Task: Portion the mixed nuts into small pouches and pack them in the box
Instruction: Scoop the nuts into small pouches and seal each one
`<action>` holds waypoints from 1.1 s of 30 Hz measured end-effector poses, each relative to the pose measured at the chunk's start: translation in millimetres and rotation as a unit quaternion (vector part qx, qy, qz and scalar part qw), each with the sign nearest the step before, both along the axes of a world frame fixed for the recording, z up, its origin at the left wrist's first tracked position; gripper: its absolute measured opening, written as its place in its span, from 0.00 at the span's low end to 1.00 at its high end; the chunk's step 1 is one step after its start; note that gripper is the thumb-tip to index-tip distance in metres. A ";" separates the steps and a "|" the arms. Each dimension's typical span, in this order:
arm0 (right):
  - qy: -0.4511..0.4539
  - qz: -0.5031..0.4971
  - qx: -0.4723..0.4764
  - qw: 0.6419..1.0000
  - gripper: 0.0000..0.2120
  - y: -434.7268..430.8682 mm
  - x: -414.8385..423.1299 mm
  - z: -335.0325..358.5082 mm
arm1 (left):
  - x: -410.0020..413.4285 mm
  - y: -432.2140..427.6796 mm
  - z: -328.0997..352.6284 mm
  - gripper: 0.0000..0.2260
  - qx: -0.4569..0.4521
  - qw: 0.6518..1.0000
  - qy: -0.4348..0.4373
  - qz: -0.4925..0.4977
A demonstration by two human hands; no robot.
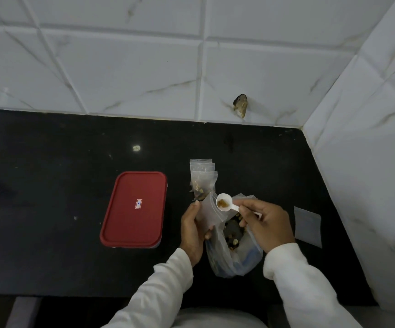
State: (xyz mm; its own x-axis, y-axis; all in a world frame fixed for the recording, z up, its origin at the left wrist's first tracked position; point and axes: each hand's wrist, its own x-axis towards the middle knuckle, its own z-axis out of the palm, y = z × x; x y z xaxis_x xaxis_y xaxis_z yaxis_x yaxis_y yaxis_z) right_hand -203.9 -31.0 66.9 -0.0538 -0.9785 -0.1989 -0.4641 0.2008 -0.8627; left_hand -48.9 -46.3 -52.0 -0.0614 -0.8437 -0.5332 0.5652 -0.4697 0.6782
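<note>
Two hands work over the black counter [49, 185]. At nine o'clock from them sits the red-lidded box [133, 209], closed. Next, the left hand [193, 229] has its grip curled round a small pouch [209, 210], whose open mouth tilts toward one o'clock. At twelve o'clock of that hand lie several filled pouches [203, 179], overlapping. A white spoon [225, 202] carrying a few nuts hovers at the held pouch's mouth, its handle pinched in the grip of the right hand [266, 223]. Beneath both hands, at six o'clock, the bag of nuts [234, 254] lies open. At three o'clock, apart, lies a flat pouch [307, 226].
</note>
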 end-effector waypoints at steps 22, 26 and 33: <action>0.290 0.165 -0.356 0.873 0.24 0.5 8.7 -31.4 | 6.8 -5.0 10.2 0.22 0.020 0.995 0.098 -0.010; 0.175 -0.035 -0.240 0.954 0.15 4.5 -2.8 -7.1 | 6.1 -5.9 2.1 0.21 0.029 0.993 0.114 -0.003; 0.250 -0.012 -0.016 0.968 0.11 24.2 -31.4 -35.5 | 6.6 1.0 -5.5 0.20 0.041 0.993 0.111 -0.006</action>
